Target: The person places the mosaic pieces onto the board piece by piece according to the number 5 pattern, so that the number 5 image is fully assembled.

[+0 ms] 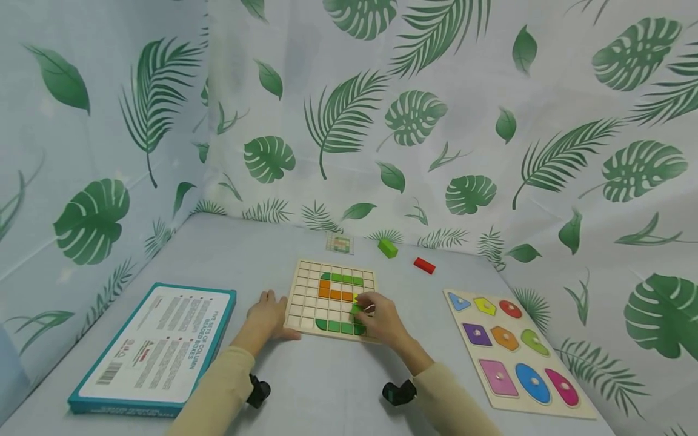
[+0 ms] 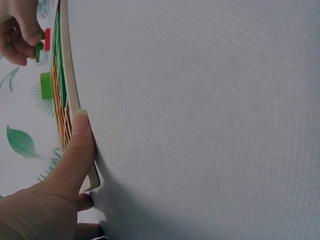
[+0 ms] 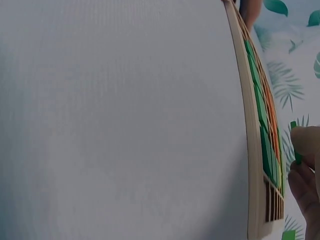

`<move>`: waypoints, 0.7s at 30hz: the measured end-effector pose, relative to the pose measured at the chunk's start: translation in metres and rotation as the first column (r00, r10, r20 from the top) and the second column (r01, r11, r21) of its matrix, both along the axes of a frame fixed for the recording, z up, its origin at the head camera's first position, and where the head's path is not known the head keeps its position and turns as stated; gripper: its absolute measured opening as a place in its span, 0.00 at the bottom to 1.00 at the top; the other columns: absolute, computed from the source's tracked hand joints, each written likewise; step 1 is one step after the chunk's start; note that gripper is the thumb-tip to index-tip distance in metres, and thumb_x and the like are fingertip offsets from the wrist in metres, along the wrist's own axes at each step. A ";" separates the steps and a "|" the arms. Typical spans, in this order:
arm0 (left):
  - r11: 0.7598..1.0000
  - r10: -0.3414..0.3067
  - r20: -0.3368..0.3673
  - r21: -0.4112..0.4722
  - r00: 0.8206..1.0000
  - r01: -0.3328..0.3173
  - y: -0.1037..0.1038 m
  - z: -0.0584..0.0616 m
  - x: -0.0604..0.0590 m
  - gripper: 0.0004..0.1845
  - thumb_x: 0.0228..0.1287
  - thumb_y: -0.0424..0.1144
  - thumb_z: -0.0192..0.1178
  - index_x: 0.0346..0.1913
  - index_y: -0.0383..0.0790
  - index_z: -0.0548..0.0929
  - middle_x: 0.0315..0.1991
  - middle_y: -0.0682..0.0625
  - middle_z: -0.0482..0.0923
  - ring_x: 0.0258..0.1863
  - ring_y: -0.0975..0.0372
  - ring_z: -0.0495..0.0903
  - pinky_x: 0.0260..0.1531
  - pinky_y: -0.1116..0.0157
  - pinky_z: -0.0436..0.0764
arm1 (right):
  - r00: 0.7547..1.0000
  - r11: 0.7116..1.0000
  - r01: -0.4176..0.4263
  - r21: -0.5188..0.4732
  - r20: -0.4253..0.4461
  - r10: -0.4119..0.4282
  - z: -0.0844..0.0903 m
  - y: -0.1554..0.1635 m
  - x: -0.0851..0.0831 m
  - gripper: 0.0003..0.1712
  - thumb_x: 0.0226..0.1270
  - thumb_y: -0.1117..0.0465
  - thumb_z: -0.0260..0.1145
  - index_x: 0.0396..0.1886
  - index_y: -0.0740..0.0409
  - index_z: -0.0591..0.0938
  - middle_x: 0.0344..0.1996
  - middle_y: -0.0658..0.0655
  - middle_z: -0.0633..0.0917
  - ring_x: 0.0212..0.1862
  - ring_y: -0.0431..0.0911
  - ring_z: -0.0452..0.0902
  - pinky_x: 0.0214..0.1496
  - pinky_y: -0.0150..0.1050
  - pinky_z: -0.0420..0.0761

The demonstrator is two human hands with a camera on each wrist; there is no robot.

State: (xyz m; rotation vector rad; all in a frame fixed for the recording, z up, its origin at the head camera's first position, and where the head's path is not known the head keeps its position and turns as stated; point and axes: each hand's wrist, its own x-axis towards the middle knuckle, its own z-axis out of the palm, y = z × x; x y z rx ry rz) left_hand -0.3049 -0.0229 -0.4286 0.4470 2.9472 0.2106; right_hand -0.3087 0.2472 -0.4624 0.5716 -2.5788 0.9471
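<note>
A wooden grid board (image 1: 302, 306) lies on the table with green and orange tiles set in its squares. My left hand (image 1: 267, 318) rests at its near left corner. In the left wrist view the thumb (image 2: 80, 132) lies straight along the near edge of the board, with other fingers partly hidden behind the corner. Over the right side of the board, my right hand (image 1: 382, 318) pinches a small green tile (image 3: 297, 150) between thumb and fingers. The tile is held above the board in the right wrist view.
Behind the board are a small pattern card (image 1: 340, 243), a green block (image 1: 388, 247) and a red block (image 1: 424, 265). A teal-edged box (image 1: 158, 345) lies at left. At right lies a shape puzzle board (image 1: 474, 363) with knobbed pieces. Leaf-printed cloth (image 1: 349, 200) hangs behind.
</note>
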 end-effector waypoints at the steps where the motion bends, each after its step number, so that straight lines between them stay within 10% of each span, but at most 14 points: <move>1: 1.000 0.000 -0.001 -0.001 1.000 0.000 0.000 0.000 0.000 0.50 0.47 0.64 0.67 0.64 0.28 0.67 0.63 0.25 0.59 0.65 0.39 0.58 0.57 0.49 0.69 | 1.000 1.000 -0.006 0.007 -0.002 0.006 0.000 -0.002 -0.001 0.17 0.54 0.71 0.70 0.45 0.66 0.79 0.36 0.56 0.82 0.39 0.46 0.80 0.40 0.37 0.81; 21: 1.000 0.004 0.014 0.017 1.000 -0.004 0.001 -0.003 -0.003 0.51 0.48 0.64 0.66 0.65 0.28 0.66 0.64 0.25 0.57 0.66 0.39 0.57 0.56 0.48 0.70 | 0.995 0.996 -0.094 -0.004 0.033 0.094 -0.004 -0.053 -0.010 0.17 0.55 0.71 0.69 0.46 0.68 0.79 0.35 0.57 0.82 0.39 0.46 0.80 0.40 0.35 0.80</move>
